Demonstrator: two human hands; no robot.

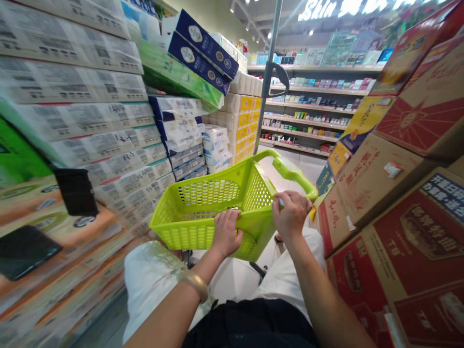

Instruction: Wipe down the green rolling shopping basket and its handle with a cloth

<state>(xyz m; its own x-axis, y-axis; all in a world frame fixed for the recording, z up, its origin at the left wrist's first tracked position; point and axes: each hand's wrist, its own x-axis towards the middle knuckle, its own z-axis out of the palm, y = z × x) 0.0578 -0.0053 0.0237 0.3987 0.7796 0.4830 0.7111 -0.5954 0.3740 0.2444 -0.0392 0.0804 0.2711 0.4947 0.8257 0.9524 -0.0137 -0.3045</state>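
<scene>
A lime-green plastic shopping cart (197,231) with perforated sides stands crosswise in front of me, and no goods show inside the part of its basket that I can see. My left hand (226,233) grips the near rim of the basket, fingers curled over the edge. Further right, my right hand (291,212) is closed around the corner of the rim, close to the cart's looped handle (292,173). A gold bangle (195,285) circles my left wrist. Below the basket, part of a dark wheel (263,273) shows against the floor.
Stacked packs (119,113) of wrapped goods rise at the left, with a black phone-like slab (27,251) on a lower pile. Red and brown cartons (395,179) crowd the right. A metal pole (266,96) stands behind the cart, before shelves (308,111) of small products.
</scene>
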